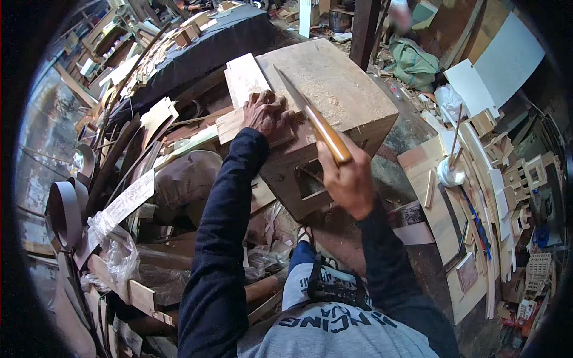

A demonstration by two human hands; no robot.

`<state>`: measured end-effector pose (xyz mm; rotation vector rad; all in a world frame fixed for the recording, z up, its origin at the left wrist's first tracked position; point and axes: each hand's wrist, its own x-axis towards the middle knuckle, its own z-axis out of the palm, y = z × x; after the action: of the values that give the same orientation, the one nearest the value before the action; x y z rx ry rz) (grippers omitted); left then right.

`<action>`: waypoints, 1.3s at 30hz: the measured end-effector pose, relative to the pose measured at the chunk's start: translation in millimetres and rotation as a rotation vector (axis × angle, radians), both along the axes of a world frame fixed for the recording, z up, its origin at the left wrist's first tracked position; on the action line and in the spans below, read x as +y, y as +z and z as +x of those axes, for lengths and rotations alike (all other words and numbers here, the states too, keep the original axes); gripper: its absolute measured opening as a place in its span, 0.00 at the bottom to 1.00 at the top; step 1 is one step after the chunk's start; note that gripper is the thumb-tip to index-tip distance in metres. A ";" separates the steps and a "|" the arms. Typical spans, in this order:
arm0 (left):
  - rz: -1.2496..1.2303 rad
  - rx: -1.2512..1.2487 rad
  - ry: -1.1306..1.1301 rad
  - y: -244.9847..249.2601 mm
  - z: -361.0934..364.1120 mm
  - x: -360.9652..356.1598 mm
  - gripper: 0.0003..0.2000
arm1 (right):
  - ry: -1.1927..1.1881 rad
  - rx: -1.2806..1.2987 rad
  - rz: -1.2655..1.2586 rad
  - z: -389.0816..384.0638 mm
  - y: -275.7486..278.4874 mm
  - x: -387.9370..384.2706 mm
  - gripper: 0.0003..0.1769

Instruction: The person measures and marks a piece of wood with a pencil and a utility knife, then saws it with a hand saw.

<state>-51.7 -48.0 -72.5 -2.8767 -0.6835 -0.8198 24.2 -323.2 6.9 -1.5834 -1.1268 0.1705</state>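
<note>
My right hand (349,179) is wrapped around the smooth wooden handle of a handsaw (322,128). Its narrow blade points away from me over the top of a wooden box-like workbench (364,89). My left hand (267,114), fingers bent, presses down on a pale wooden board (230,126) at the bench's left edge, close beside the saw. The left fingertips are partly hidden. Another light board (246,74) lies just beyond that hand. Sawdust (325,101) is scattered on the bench top to the right of the blade.
Scrap wood and clear plastic (116,253) crowd the floor at left. A dark-covered table (209,45) holds many small wood pieces. To the right, a plywood surface (439,238) carries strips and a white container (450,173) with sticks. A dark post (365,33) stands behind the bench.
</note>
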 end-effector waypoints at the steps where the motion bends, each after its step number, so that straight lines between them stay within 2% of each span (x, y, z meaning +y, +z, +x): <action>1: 0.007 -0.011 -0.002 0.5 -0.2 0.7 0.22 | -0.003 -0.005 -0.019 2.4 -0.2 8.8 0.13; 2: 0.003 0.008 0.016 0.6 -0.1 2.4 0.22 | -0.006 -0.009 -0.039 2.7 -0.6 12.9 0.12; 4: -0.016 0.037 0.053 -1.3 2.6 3.6 0.22 | 0.021 0.102 -0.090 -7.2 18.8 -32.1 0.14; 5: -0.019 0.022 0.040 -4.3 2.1 3.0 0.22 | -0.019 0.002 -0.012 -13.3 22.7 -54.5 0.15; 7: -0.011 -0.009 0.017 -1.6 1.2 4.5 0.21 | -0.044 0.048 0.022 -22.6 27.2 -88.4 0.16; 10: -0.042 -0.010 -0.005 3.9 0.0 -2.3 0.20 | -0.012 0.048 0.009 -12.2 20.2 -63.4 0.16; 11: -0.054 -0.013 -0.006 8.0 -0.5 -5.8 0.20 | -0.025 0.033 -0.112 -6.9 20.4 -38.1 0.15; 12: -0.067 -0.018 -0.004 10.9 0.2 -8.4 0.20 | 0.032 0.008 0.044 6.4 -4.6 -2.0 0.14; 13: -0.079 -0.021 -0.003 12.8 0.5 -11.3 0.20 | -0.027 -0.021 -0.050 10.1 -5.6 17.7 0.14; 15: -0.085 0.012 -0.004 11.6 -0.4 -8.1 0.20 | -0.002 -0.011 -0.067 13.5 -2.4 18.4 0.14; 18: -0.088 0.056 0.007 5.2 1.8 4.1 0.19 | -0.029 0.069 -0.066 -5.9 12.7 -44.5 0.15; 21: -0.105 0.026 0.032 4.6 1.2 3.6 0.17 | -0.044 0.010 0.054 -19.1 18.3 -83.5 0.16; 23: -0.098 0.006 0.010 1.7 2.5 2.5 0.17 | -0.010 0.054 0.023 -14.2 17.1 -52.1 0.14; 24: -0.067 -0.006 -0.052 14.2 -2.6 -7.2 0.22 | -0.008 -0.019 0.054 -5.6 4.9 -20.2 0.12; 25: -0.069 -0.003 -0.038 15.6 -1.5 -7.8 0.22 | 0.023 0.028 0.081 1.4 -7.8 10.3 0.12; 26: -0.071 0.003 -0.022 14.4 -1.5 -7.8 0.22 | -0.048 -0.089 0.004 6.6 -11.9 26.5 0.13; 29: -0.043 0.017 0.008 5.6 0.1 -5.4 0.22 | 0.011 0.044 0.049 -1.5 0.2 -4.0 0.13; 31: -0.041 0.026 0.015 3.2 0.4 -0.1 0.22 | -0.008 0.122 -0.044 -15.2 18.7 -59.7 0.15; 32: -0.053 0.040 0.008 4.0 0.8 2.7 0.22 | -0.023 -0.048 0.002 -15.1 20.1 -78.8 0.17; 35: -0.055 -0.027 -0.023 2.1 1.0 0.0 0.20 | 0.019 0.125 -0.020 -15.3 24.7 -68.3 0.16; 36: -0.048 -0.035 -0.025 3.5 0.9 -0.5 0.20 | -0.024 0.131 -0.139 -10.5 22.8 -42.5 0.16; 37: -0.039 -0.042 -0.027 5.4 1.2 -0.6 0.19 | -0.016 0.042 0.011 -1.1 -2.1 -6.9 0.15; 39: -0.025 -0.036 -0.015 4.7 -0.6 -0.5 0.19 | 0.003 0.029 -0.026 3.7 -2.8 13.5 0.14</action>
<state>-52.3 -48.5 -67.8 -2.8993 -0.6811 -0.8736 27.9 -309.7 4.1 -1.5977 -1.1089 0.2107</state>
